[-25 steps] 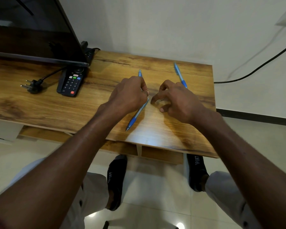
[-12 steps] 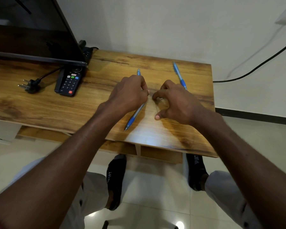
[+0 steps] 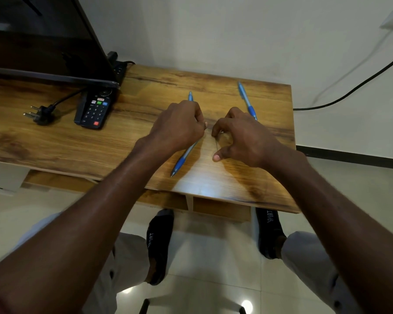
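Two blue pens lie on the wooden table (image 3: 213, 184). One pen (image 3: 182, 160) runs diagonally under my left hand (image 3: 179, 126), with both ends sticking out. The other pen (image 3: 245, 98) lies behind my right hand (image 3: 243, 137). My left hand is curled into a loose fist, its fingertips pinched together at its right side. The right hand's curled index finger nearly meets those fingertips, and its thumb points down toward me. A thin dark strand (image 3: 216, 143) runs between the right index fingertip and thumb. What the strand is, I cannot tell.
A black remote control (image 3: 95, 109) lies at the table's left under the edge of a dark television screen (image 3: 43, 41). A loose black plug (image 3: 40, 113) lies left of it. A black cable (image 3: 349, 91) hangs along the wall at right. My feet in black socks rest on the tiled floor.
My right thumb has swung away from the index finger toward me, which opened a gap that the thin strand spans. The left hand and both pens have stayed put.
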The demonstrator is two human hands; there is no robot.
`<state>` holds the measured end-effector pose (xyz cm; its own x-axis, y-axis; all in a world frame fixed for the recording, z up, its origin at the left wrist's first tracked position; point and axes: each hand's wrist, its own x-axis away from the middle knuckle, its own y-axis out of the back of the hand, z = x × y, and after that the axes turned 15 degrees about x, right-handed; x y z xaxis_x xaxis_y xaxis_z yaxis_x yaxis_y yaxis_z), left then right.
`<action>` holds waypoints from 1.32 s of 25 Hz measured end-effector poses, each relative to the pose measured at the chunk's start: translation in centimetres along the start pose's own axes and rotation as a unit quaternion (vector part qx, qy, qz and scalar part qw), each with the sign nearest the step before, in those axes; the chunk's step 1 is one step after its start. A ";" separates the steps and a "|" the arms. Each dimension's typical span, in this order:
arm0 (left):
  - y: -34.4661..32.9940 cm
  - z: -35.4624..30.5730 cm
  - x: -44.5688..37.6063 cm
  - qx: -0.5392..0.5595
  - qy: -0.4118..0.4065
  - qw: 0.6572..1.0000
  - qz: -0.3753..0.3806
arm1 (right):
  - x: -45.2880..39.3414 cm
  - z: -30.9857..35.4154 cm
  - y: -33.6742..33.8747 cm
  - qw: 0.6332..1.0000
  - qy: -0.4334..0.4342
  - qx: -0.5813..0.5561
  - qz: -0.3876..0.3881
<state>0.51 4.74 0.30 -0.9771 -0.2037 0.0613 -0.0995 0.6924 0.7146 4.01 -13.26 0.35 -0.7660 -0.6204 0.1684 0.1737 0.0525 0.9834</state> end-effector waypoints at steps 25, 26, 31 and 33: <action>-0.1 -0.1 0.0 0.000 0.003 1.000 0.008 | 0.2 -0.3 0.7 1.000 -0.003 0.021 0.020; -0.1 -0.1 0.0 -0.001 0.005 1.000 0.009 | 0.2 -0.2 0.7 1.000 -0.001 0.022 0.020; -0.4 -0.2 0.0 -0.004 0.006 1.000 0.011 | 0.4 0.0 0.9 0.999 0.000 0.021 0.027; -0.4 -0.2 -0.1 -0.004 0.006 1.000 0.011 | 0.4 0.1 1.0 0.999 0.001 0.022 0.031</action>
<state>0.64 4.33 0.13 -0.9769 -0.1958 0.0855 -0.0755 0.6907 0.7192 3.82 -13.40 1.40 -0.7531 -0.6166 0.2294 0.1941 0.1250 0.9730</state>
